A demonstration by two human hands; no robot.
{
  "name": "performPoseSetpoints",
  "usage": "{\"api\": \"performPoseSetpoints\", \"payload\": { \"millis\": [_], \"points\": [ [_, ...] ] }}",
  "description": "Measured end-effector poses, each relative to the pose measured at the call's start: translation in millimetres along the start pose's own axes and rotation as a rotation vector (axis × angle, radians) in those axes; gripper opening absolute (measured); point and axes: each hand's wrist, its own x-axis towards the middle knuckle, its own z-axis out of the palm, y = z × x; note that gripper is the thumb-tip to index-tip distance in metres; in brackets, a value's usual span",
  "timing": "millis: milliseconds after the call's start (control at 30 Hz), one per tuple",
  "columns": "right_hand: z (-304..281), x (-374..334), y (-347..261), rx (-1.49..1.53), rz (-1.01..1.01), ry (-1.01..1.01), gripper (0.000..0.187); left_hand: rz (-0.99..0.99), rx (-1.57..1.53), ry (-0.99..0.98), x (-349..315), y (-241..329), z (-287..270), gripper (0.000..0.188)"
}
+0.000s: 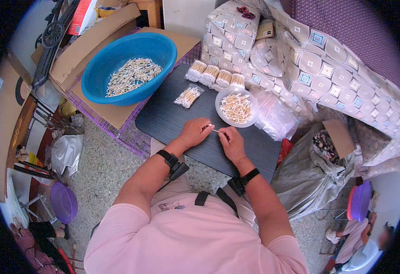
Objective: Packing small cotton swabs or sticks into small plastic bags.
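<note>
Over the near part of the dark table [200,114], my left hand [196,131] and my right hand [231,141] pinch a single cotton swab [215,130] between them, one at each end. Just beyond my right hand stands a white bowl [218,114] with many loose cotton swabs [236,108] in it. A small clear bag of cotton swabs [188,97] lies on the table past my left hand. Along the table's far edge, several packed bundles of cotton swabs [210,74] sit in a row.
A large blue basin [90,86] holding a heap of swabs rests on cardboard over a purple wire rack [127,137] at left. Clear plastic bags [275,116] lie right of the bowl. A patterned sofa [325,64] borders the far right. Another person [357,255] sits at lower right.
</note>
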Motion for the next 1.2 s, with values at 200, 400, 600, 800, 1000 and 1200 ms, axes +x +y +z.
{"api": "performPoseSetpoints", "payload": {
  "millis": [200,400,600,800,1000,1200],
  "points": [
    [0.6,-0.7,1.3,0.005,-0.004,0.001,0.01,0.008,0.012,-0.002,-0.5,-2.0,1.0,0.025],
    [0.6,-0.4,1.3,0.008,-0.001,-0.003,0.011,-0.01,0.008,-0.022,-1.5,-1.4,0.6,0.025],
    [2.6,-1.2,2.9,0.028,0.001,0.024,0.011,-0.008,0.02,-0.049,-1.3,-1.1,0.1,0.026],
    [1.4,-0.2,1.8,0.053,0.024,0.038,0.01,0.022,0.021,-0.073,0.5,-5.8,0.5,0.026],
    [-2.0,0.1,-0.1,0.055,0.029,0.043,0.011,0.036,0.027,-0.117,2.7,-3.9,-2.3,0.027],
    [-2.3,0.8,3.5,0.06,0.022,0.037,0.014,0.031,0.017,-0.14,3.5,-7.0,-2.2,0.026]
  ]
}}
